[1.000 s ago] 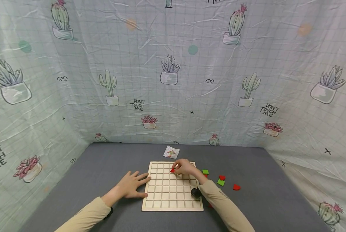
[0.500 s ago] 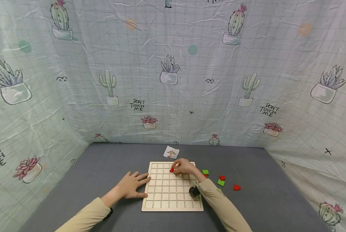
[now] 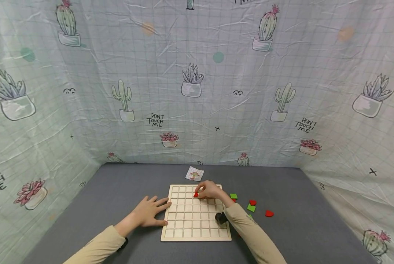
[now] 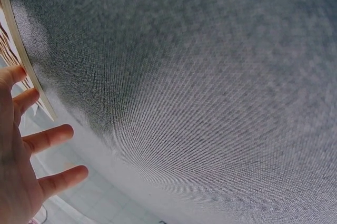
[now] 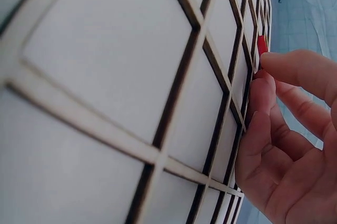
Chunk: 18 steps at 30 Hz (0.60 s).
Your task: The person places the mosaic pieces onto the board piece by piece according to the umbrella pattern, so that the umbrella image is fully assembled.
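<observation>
A pale wooden grid board [image 3: 188, 223] lies flat on the dark grey table. My right hand [image 3: 209, 190] is over the board's far part, finger and thumb pinching a small red piece [image 3: 195, 194] at a cell near the far edge. In the right wrist view the red piece [image 5: 262, 46] shows at the fingertips, standing slightly above the grid; its full shape is hidden. Spread, straight fingers of my left hand [image 3: 146, 212] rest on the board's left edge. The left wrist view shows that hand [image 4: 21, 155] with nothing in its grasp.
Behind the board lies a small card with a coloured picture [image 3: 194, 173]. To the right are loose green tiles [image 3: 233, 196] and red pieces [image 3: 269, 213], some partly hidden by my right forearm. A cactus-print cloth [image 3: 197, 121] surrounds the table.
Right hand and red piece have shifted very slightly left over the same area of the board, and the wrist has turned a little. The left hand stays in place.
</observation>
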{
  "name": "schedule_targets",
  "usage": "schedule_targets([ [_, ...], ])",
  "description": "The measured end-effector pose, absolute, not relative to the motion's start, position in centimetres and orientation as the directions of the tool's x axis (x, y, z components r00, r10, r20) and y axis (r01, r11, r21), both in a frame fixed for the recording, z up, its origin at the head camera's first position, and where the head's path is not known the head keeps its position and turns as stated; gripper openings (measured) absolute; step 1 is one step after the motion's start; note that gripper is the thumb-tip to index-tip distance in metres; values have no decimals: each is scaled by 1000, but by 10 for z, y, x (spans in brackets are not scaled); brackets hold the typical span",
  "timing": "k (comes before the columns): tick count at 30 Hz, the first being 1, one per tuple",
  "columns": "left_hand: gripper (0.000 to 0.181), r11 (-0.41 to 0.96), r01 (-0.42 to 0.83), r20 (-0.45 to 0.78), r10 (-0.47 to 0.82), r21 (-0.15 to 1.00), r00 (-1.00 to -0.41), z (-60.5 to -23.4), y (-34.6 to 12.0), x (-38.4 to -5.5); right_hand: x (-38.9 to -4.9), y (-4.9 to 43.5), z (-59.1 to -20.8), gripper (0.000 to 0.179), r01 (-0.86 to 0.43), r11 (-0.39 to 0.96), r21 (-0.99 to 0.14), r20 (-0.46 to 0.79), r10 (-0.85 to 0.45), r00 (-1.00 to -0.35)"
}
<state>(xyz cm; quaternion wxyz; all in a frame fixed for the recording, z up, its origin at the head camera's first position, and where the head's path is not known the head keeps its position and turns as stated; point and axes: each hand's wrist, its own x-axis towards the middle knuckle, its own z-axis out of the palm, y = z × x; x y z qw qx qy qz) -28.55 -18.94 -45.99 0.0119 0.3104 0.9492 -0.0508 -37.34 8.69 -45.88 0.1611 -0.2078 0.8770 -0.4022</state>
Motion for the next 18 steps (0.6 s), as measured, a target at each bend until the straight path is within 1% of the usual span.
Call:
schedule_targets([
  [7, 74, 799, 592, -50, 590, -108, -806, -459, -189, -285, -372, 87, -456, 20, -226, 587, -777, -127, -498, -858],
  [18, 74, 798, 591, -49, 590, -117, -806, -460, -189, -285, -373, 88, -458, 21, -246, 572, -783, -108, -514, -851],
])
